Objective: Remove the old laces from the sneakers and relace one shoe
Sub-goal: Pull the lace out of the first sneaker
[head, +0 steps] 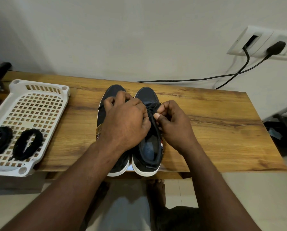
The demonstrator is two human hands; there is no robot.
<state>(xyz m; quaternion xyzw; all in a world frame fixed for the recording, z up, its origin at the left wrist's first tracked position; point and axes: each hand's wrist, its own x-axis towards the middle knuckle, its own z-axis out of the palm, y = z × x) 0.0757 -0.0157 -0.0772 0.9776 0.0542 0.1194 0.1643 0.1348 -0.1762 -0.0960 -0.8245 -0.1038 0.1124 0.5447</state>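
Two dark blue sneakers with white soles stand side by side on the wooden table (214,114), toes toward the wall. My left hand (126,119) lies over the left sneaker (113,90), fingers curled, its thumb and fingertips pinching the black lace (152,120) of the right sneaker (147,152). My right hand (172,120) pinches the same lace from the right side, thumb on top. The left sneaker's lacing is hidden under my hand.
A white perforated plastic tray (34,105) sits at the table's left end with two coiled black laces (28,144) in it. Two black cables (206,79) run from a wall socket (263,42) down behind the table. A bare foot (157,190) shows below the table's front edge.
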